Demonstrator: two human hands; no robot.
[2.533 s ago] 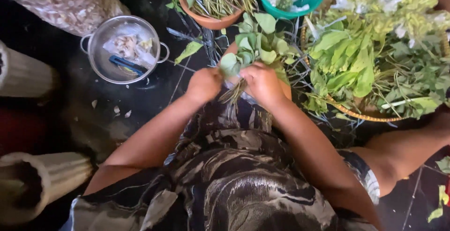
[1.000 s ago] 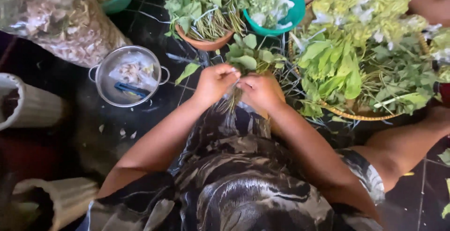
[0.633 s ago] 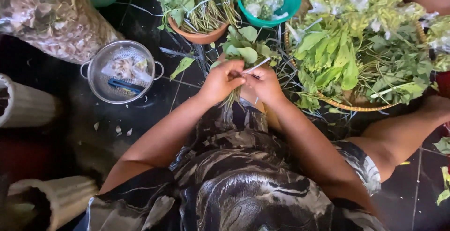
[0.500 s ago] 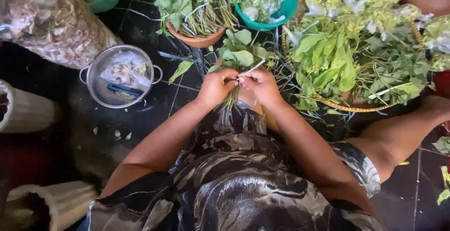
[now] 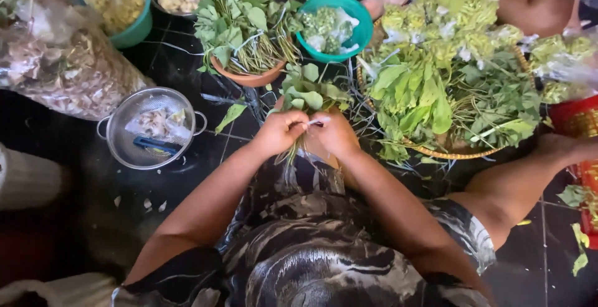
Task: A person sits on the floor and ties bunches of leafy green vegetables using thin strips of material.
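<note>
The left hand (image 5: pixel 281 131) and right hand (image 5: pixel 336 134) are gripping a bunch of leafy stems (image 5: pixel 306 95) together, beside a metal colander (image 5: pixel 151 127) sitting on the dark floor (image 5: pixel 187 182).

1. Leaf bunch (image 5: pixel 306 93) between my left hand (image 5: pixel 281 132) and right hand (image 5: pixel 335 134); metal colander (image 5: pixel 149 127) to their left.
2. Woven basket (image 5: pixel 436 152) right; clay bowl (image 5: pixel 249 78) beyond the bunch.
</note>
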